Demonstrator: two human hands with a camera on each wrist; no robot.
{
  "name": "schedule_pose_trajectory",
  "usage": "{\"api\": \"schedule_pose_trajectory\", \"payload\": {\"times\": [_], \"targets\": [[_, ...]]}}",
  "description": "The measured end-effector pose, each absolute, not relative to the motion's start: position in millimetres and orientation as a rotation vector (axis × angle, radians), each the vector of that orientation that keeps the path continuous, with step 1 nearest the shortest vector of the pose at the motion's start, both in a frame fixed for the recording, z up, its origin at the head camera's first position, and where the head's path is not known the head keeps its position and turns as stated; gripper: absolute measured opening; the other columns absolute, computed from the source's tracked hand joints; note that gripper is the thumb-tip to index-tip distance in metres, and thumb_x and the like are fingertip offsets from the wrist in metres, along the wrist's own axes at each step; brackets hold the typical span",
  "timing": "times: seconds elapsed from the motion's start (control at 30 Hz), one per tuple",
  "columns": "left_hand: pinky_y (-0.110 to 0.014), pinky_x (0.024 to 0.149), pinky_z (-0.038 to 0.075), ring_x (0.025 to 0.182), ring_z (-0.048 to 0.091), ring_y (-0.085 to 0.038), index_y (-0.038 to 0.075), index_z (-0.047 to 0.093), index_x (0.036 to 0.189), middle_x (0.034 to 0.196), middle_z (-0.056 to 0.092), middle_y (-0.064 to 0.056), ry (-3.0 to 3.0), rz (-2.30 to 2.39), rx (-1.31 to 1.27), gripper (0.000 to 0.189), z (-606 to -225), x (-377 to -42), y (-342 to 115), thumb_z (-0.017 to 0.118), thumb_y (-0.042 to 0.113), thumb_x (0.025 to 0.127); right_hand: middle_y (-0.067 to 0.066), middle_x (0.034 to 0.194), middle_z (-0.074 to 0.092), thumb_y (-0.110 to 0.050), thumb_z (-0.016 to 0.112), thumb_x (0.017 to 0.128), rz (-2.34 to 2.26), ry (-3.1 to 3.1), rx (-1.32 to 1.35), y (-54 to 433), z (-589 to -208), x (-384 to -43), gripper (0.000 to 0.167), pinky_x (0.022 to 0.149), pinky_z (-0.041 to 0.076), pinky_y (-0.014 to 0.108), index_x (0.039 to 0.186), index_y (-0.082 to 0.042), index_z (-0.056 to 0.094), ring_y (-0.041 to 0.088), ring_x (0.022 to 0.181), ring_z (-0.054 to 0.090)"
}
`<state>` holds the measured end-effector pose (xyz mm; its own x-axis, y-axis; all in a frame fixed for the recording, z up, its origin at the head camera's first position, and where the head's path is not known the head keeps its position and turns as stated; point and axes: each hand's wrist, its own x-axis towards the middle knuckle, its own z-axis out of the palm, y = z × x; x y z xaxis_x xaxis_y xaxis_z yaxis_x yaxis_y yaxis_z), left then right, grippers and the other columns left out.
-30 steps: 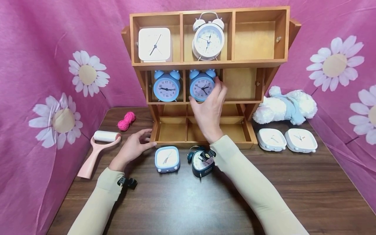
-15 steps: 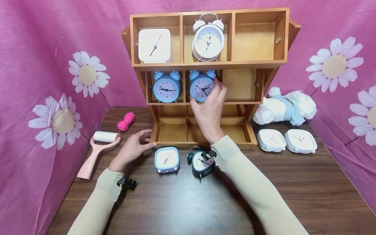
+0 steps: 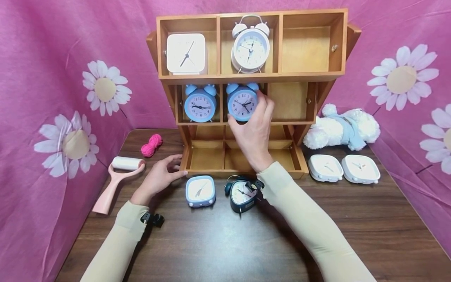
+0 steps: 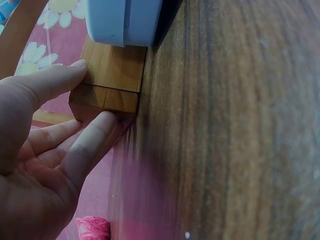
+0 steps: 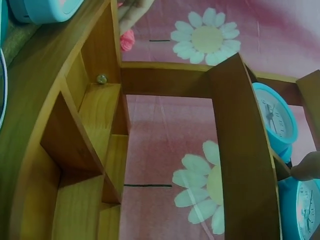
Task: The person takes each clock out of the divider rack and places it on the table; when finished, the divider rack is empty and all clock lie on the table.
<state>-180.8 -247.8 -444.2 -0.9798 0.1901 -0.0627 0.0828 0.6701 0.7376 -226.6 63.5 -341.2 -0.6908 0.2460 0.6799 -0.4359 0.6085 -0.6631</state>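
My right hand (image 3: 254, 133) grips a blue twin-bell alarm clock (image 3: 242, 105) in the middle compartment of the wooden shelf's (image 3: 253, 78) second tier. The thumb is at the clock's lower left edge, the fingers round its right side. A matching blue clock (image 3: 200, 106) stands in the compartment to the left. The right wrist view shows only a fingertip (image 5: 306, 167) between the two clocks. At the shelf's lower left corner (image 4: 112, 85), my left hand (image 3: 157, 178) pinches the wood, thumb on the front and fingers against the side.
On the top tier stand a white square clock (image 3: 186, 55) and a white twin-bell clock (image 3: 250, 49). A blue-rimmed square clock (image 3: 200, 191) and dark teal clock (image 3: 242, 194) sit before the shelf. White clocks (image 3: 325, 167), a plush toy (image 3: 341, 127), pink yarn (image 3: 151, 145) and roller (image 3: 112, 184) flank it.
My right wrist has shifted slightly to the right, and the gripped blue clock has turned and moved a little in its compartment. The left hand has stayed at the shelf corner.
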Motion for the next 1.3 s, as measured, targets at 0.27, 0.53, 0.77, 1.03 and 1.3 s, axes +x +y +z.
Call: {"api": "schedule_pose_trajectory", "payload": {"times": [0.27, 0.53, 0.77, 1.03, 1.3], "targets": [[-0.046, 0.101, 0.059, 0.127, 0.077, -0.036, 0.007, 0.056, 0.163, 0.139, 0.078, -0.022, 2.756, 1.198, 0.229, 0.071, -443, -181, -247, 0.085, 0.032, 0.103, 0.025, 0.152, 0.048, -0.032, 0.091, 0.09, 1.095, -2.027, 0.181, 69, -334, -224, 0.092, 0.125, 0.046, 0.042, 0.161, 0.003, 0.045, 0.035, 0.142, 0.053], [-0.042, 0.097, 0.06, 0.128, 0.077, -0.038, 0.006, 0.055, 0.163, 0.145, 0.074, -0.023, 2.747, 1.197, 0.224, 0.071, -443, -181, -247, 0.085, 0.031, 0.103, 0.025, 0.148, 0.051, -0.035, 0.094, 0.087, 1.068, -2.022, 0.187, 72, -333, -217, 0.092, 0.119, 0.05, 0.046, 0.158, 0.004, 0.049, 0.036, 0.136, 0.057], [-0.041, 0.096, 0.059, 0.127, 0.077, -0.038, 0.006, 0.055, 0.163, 0.135, 0.079, -0.023, 2.744, 1.195, 0.217, 0.071, -443, -179, -247, 0.085, 0.03, 0.102, 0.024, 0.15, 0.051, -0.04, 0.093, 0.088, 1.059, -2.052, 0.202, 77, -328, -208, 0.094, 0.118, 0.051, 0.045, 0.159, 0.004, 0.049, 0.034, 0.137, 0.056], [-0.044, 0.099, 0.059, 0.128, 0.076, -0.037, 0.007, 0.055, 0.163, 0.139, 0.078, -0.023, 2.745, 1.193, 0.213, 0.071, -444, -181, -247, 0.084, 0.031, 0.103, 0.022, 0.15, 0.051, -0.041, 0.092, 0.089, 1.033, -2.077, 0.233, 83, -327, -199, 0.092, 0.117, 0.052, 0.044, 0.159, 0.002, 0.049, 0.034, 0.138, 0.054], [-0.043, 0.097, 0.059, 0.128, 0.077, -0.037, 0.008, 0.056, 0.163, 0.136, 0.079, -0.022, 2.739, 1.198, 0.214, 0.072, -445, -181, -248, 0.085, 0.034, 0.103, 0.022, 0.149, 0.051, -0.041, 0.093, 0.088, 1.035, -2.083, 0.255, 90, -327, -190, 0.092, 0.115, 0.054, 0.045, 0.159, 0.0, 0.05, 0.033, 0.137, 0.054]]}}
